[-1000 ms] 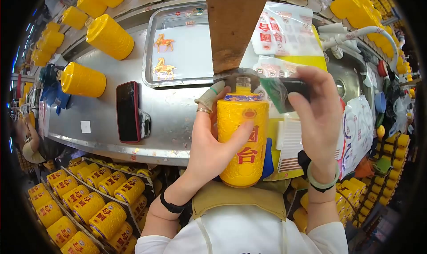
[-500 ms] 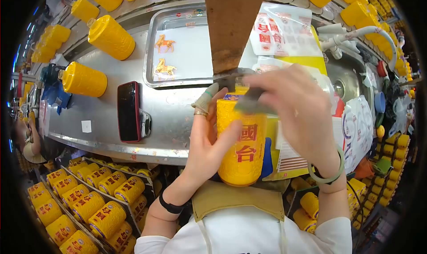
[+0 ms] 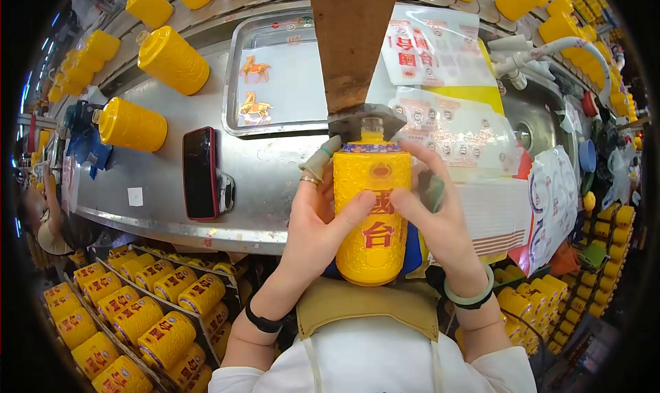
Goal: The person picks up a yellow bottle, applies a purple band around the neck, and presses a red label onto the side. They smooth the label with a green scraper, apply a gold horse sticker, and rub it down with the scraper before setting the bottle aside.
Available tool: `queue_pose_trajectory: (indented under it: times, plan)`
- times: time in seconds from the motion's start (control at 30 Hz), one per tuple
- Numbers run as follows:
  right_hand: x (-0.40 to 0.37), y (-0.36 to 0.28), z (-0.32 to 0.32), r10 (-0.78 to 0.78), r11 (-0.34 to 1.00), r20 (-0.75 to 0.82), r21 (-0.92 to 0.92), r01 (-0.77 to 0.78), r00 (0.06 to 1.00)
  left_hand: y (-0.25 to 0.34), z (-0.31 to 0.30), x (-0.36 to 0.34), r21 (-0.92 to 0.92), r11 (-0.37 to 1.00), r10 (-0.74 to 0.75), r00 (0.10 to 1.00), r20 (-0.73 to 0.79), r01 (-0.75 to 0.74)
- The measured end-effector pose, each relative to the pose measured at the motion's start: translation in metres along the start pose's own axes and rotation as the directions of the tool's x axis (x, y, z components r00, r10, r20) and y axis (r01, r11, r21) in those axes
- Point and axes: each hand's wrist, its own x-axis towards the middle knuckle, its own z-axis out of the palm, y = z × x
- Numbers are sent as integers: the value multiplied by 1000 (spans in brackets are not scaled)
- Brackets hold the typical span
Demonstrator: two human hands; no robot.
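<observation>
A yellow embossed bottle (image 3: 372, 259) with red characters lies in front of me, its clear neck pointing away. A blue patterned band circles its shoulder. My left hand (image 3: 317, 211) wraps the bottle's left side, the thumb on the upper red character; pale covers sit on some fingertips. From the right, my right hand (image 3: 440, 211) grips the same bottle, its thumb tip by that character too. A dark green flat piece (image 3: 434, 193) shows behind the right fingers, mostly hidden. The neck meets a dark grey bracket (image 3: 342, 126) at the foot of a brown post (image 3: 353, 42).
Two yellow bottles (image 3: 130, 124) and a phone (image 3: 199, 173) lie left on the metal bench. A tray (image 3: 289, 70) holds gold horse decals (image 3: 256, 109). Decal sheets (image 3: 454, 128) lie right, before a sink (image 3: 526, 135). Crates of yellow bottles (image 3: 165, 341) stand below.
My right hand has come down from the blurred sweep over the bottle's shoulder to its right side. The red mark on the upper front now shows. My left hand stays about where it was.
</observation>
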Motion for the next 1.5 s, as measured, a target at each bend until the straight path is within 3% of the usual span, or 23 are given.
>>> queue_pose_trajectory:
  times: [0.6, 0.7, 0.8, 0.97, 1.5]
  plan:
    - [-1, 5, -3, -17, 1000, 2, 11, 17, 1000, -3, -5, -2, -5, 1000, 0, 1000, 2, 0]
    - [-7, -5, -1, 35, 997, 0, 62, -35, 999, -2, -8, -7, -23, 1000, -12, 1000, -5, 12]
    - [-18, -5, -3, 72, 996, 4, 45, -72, 997, 1, -9, -14, -60, 997, -41, 999, 5, 42]
    - [-33, 7, -2, 11, 998, 28, -68, -9, 1000, -5, -14, -24, 18, 1000, -4, 994, 106, 2]
    - [-33, 7, -1, 9, 999, 17, -49, -8, 1000, -7, -12, -25, -15, 1000, 5, 994, 106, -4]
